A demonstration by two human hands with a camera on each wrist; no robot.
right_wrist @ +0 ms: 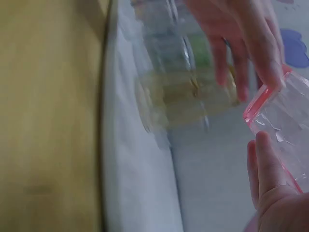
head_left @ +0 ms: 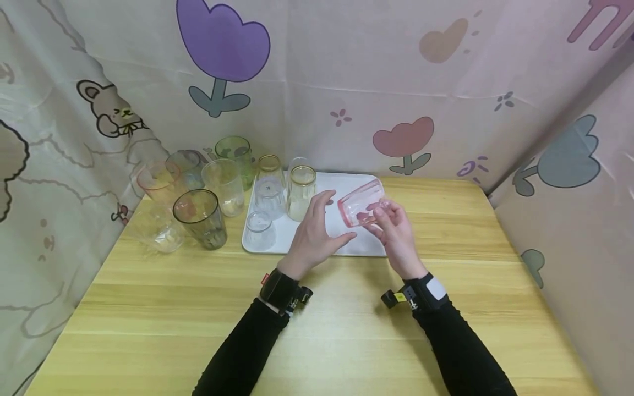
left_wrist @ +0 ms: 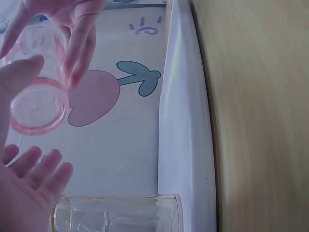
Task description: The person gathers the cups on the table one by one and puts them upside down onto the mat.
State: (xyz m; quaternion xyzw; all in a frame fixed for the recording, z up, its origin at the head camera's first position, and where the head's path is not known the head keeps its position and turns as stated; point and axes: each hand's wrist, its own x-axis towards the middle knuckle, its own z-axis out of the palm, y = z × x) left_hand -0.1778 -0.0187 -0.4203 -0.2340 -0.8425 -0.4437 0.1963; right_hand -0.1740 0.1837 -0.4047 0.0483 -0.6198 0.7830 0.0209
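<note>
Above the tray, a clear pink-tinted glass (head_left: 360, 204) lies tilted in the air, its thick pink end (left_wrist: 36, 126) toward the left. My right hand (head_left: 400, 242) grips it from the right side, with thumb and fingers around it. My left hand (head_left: 313, 234) is spread wide beside the pink end, thumb and fingers apart; in the head view a small gap separates it from the glass. Below and left of that hand, a gold-rimmed glass (head_left: 301, 195) stands on the white tray (head_left: 359, 248). The right wrist view is partly blurred.
More glasses share the tray's left side, among them a short clear one (head_left: 260, 234) and another gold-rimmed one (head_left: 269, 165). Left of the tray stand several glasses, including a dark-rimmed grey one (head_left: 200, 220) and a green one (head_left: 238, 157). A patterned curtain (head_left: 317, 82) hangs behind the wooden table (head_left: 346, 341).
</note>
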